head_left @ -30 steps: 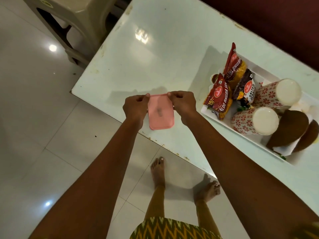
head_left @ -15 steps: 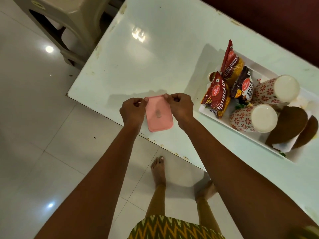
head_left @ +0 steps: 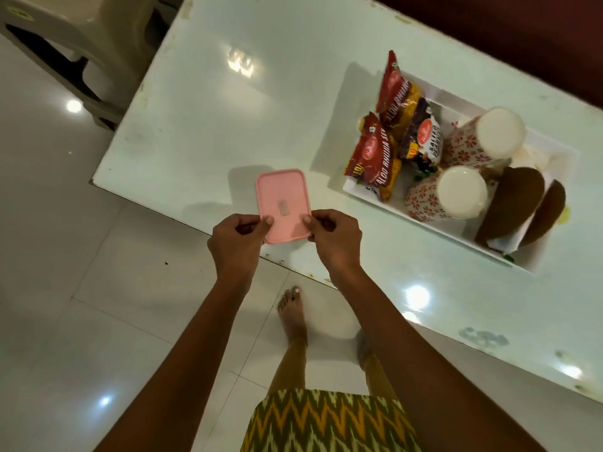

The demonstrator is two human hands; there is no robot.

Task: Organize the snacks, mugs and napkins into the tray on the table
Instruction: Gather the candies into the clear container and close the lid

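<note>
A flat pink rectangular lid (head_left: 281, 199) lies over the near edge of the white table (head_left: 228, 125). My left hand (head_left: 236, 241) pinches its near left corner and my right hand (head_left: 334, 239) pinches its near right corner. To the right stands a white tray (head_left: 456, 234). In it are red snack packets (head_left: 375, 158), a dark snack packet (head_left: 421, 137), two floral mugs (head_left: 456, 190) lying on their sides, and two brown rounded pieces (head_left: 512, 203) over white paper.
A beige plastic chair (head_left: 81, 34) stands on the tiled floor at the table's far left corner. My bare feet (head_left: 292, 313) are on the floor just below the table's near edge. A dark red wall runs along the far right.
Both hands have shifted from the lid's far corners to its near corners. The lid now points away from me, further onto the table.
</note>
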